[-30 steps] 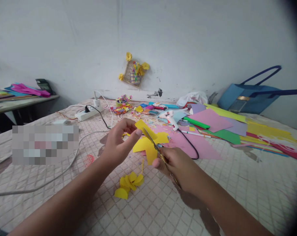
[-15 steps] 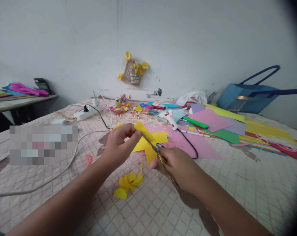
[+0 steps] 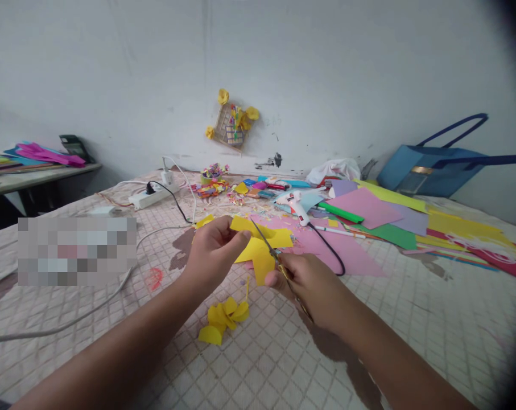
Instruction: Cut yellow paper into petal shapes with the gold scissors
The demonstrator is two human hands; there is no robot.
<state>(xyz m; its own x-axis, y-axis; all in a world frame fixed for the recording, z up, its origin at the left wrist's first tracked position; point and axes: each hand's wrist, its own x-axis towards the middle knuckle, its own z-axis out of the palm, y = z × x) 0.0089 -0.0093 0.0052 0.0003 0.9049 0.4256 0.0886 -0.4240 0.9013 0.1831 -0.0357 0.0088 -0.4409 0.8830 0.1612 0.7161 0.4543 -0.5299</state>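
Between thumb and fingers my left hand point(image 3: 217, 250) pinches a small piece of yellow paper point(image 3: 243, 224). Gold-handled scissors point(image 3: 271, 248) are gripped in my right hand point(image 3: 311, 285), their blades pointing up and left beside that piece. Whether the blades touch the paper is hard to make out. Larger yellow paper pieces point(image 3: 264, 263) lie on the table just behind and below the blades. Nearer to me rests a little cluster of cut yellow paper petals point(image 3: 227, 313).
A white hot glue gun point(image 3: 298, 208) lies on pink paper point(image 3: 351, 256). Coloured sheets point(image 3: 364, 208) and a blue bag point(image 3: 432, 168) are to the right. At left, a power strip point(image 3: 153, 196) and a grey cable point(image 3: 91, 313) cross the checkered cloth point(image 3: 283, 364).
The held yellow piece has tilted flatter, and my left hand has shifted slightly right. The scissor blades have come away from along its edge and now show more fully.
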